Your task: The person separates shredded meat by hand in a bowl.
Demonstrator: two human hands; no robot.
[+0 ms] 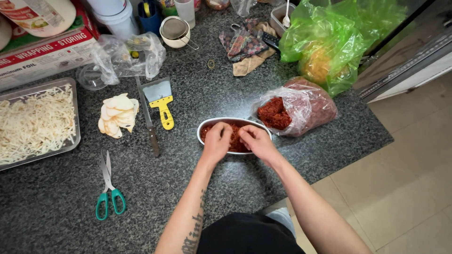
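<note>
Both hands, left hand (216,141) and right hand (256,141), press curled fingers into red shreds (235,136) inside the oval metal tin (207,124) at frame centre.

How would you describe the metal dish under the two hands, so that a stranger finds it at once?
Start from the dark speckled stone counter and go to its front edge, right of the green-handled scissors. There the left hand and right hand press into an oval metal dish. Unlike the clear bag of the same red shreds beside it, it is shiny and rigid.
</note>
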